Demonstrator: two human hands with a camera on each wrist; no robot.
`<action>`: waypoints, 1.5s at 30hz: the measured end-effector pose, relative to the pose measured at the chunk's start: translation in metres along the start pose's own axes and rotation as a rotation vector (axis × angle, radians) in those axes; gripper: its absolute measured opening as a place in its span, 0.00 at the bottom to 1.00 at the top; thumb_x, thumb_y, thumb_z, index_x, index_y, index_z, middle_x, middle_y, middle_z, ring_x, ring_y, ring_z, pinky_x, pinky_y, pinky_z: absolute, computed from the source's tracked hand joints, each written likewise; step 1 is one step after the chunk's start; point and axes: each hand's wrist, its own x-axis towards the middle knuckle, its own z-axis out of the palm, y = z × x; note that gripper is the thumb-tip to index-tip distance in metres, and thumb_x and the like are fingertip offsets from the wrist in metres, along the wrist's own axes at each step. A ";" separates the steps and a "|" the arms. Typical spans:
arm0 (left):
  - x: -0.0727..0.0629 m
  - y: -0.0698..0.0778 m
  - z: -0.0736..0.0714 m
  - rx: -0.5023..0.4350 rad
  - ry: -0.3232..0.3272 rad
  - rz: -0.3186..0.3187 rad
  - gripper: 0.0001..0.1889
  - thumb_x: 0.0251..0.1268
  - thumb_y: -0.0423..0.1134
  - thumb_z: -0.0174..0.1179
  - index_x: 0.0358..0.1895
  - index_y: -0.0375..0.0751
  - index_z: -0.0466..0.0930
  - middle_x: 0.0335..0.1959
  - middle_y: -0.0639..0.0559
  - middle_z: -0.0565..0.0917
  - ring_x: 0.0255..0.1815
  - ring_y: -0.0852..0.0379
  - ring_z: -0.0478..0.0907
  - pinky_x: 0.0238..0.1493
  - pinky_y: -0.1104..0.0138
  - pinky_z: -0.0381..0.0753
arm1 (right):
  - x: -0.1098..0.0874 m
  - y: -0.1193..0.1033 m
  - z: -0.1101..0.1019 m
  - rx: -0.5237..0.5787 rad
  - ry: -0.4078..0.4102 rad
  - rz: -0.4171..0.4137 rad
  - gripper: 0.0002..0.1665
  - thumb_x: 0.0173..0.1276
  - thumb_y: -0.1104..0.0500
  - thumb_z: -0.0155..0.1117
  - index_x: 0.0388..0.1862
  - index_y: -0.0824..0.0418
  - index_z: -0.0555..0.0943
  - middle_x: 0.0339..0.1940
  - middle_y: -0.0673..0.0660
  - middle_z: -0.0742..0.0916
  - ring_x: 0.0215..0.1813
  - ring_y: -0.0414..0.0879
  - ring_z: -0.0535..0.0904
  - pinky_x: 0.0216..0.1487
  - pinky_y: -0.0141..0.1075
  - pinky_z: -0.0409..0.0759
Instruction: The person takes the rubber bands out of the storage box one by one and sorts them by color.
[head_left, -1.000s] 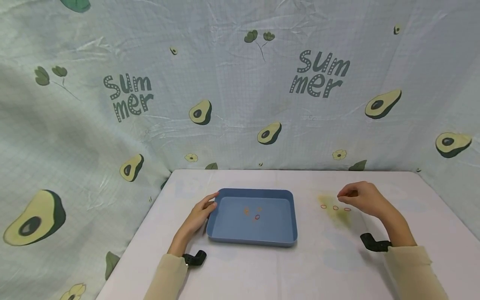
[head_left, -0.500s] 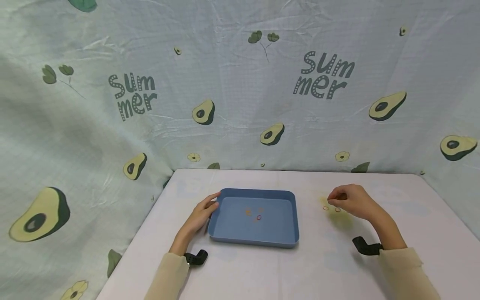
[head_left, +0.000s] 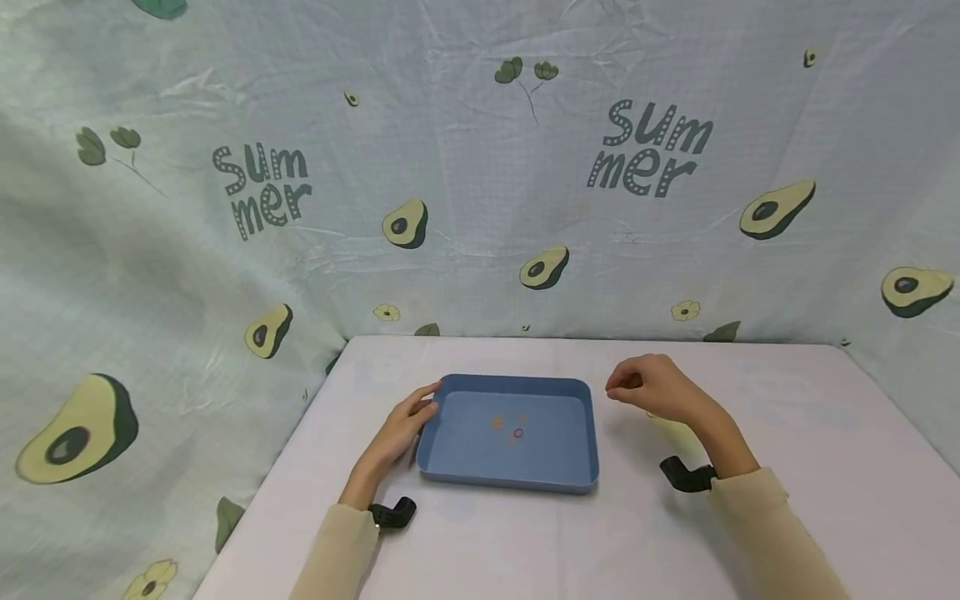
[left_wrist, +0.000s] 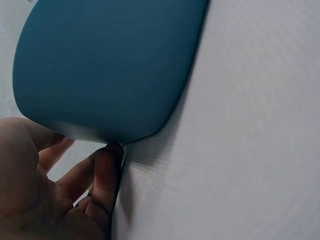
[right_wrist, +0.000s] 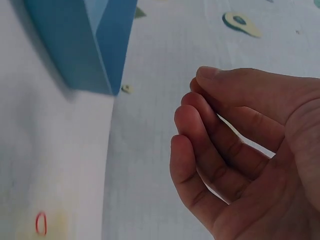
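Observation:
A shallow blue tray lies on the table in the head view. My left hand holds its left side; in the left wrist view fingers are bent against the tray's edge. One small red ring and a few tiny orange pieces lie in the tray. My right hand hovers just right of the tray, thumb and index fingertips together. Nothing shows between them in the right wrist view, where the other fingers are curled. A red ring lies on the table there; the hand hides others in the head view.
A white cloth covers the table, with a faded yellow patch under the right forearm. A hanging cloth printed with avocados stands behind and to the sides. Each wrist wears a black camera.
My right hand has moved left from above the row of red rings to beside the tray, fingertips still together. The left hand stays at the tray's left side.

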 end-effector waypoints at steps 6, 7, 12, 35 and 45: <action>-0.001 0.000 0.001 -0.002 -0.008 -0.005 0.26 0.83 0.46 0.51 0.79 0.55 0.66 0.76 0.36 0.71 0.75 0.38 0.71 0.70 0.44 0.74 | 0.021 -0.016 0.016 0.039 -0.041 -0.052 0.03 0.69 0.62 0.71 0.37 0.59 0.90 0.33 0.52 0.91 0.35 0.40 0.82 0.38 0.35 0.82; -0.001 0.000 0.001 0.000 -0.007 -0.004 0.26 0.83 0.46 0.51 0.79 0.55 0.66 0.76 0.36 0.71 0.75 0.38 0.71 0.71 0.43 0.73 | 0.024 -0.018 0.018 0.044 -0.047 -0.059 0.03 0.69 0.62 0.71 0.37 0.58 0.90 0.33 0.51 0.91 0.35 0.40 0.82 0.38 0.35 0.82; -0.001 0.000 0.001 -0.015 0.010 -0.010 0.25 0.83 0.47 0.52 0.78 0.59 0.68 0.77 0.39 0.71 0.77 0.39 0.69 0.74 0.42 0.70 | 0.040 -0.029 0.030 0.053 -0.076 -0.085 0.03 0.69 0.63 0.71 0.36 0.59 0.90 0.33 0.50 0.91 0.35 0.40 0.82 0.38 0.35 0.82; 0.000 0.000 -0.003 -0.006 0.000 0.019 0.25 0.83 0.45 0.51 0.79 0.53 0.66 0.76 0.36 0.71 0.74 0.38 0.72 0.68 0.46 0.76 | 0.093 -0.046 0.092 0.071 -0.297 -0.118 0.03 0.66 0.62 0.73 0.34 0.60 0.91 0.32 0.51 0.90 0.32 0.38 0.78 0.37 0.31 0.79; -0.002 -0.002 -0.003 0.001 -0.012 0.026 0.26 0.84 0.46 0.50 0.79 0.54 0.66 0.77 0.37 0.71 0.75 0.38 0.71 0.70 0.44 0.74 | 0.095 -0.041 0.108 0.037 -0.366 -0.118 0.02 0.65 0.62 0.74 0.32 0.60 0.91 0.30 0.49 0.90 0.30 0.36 0.77 0.34 0.28 0.78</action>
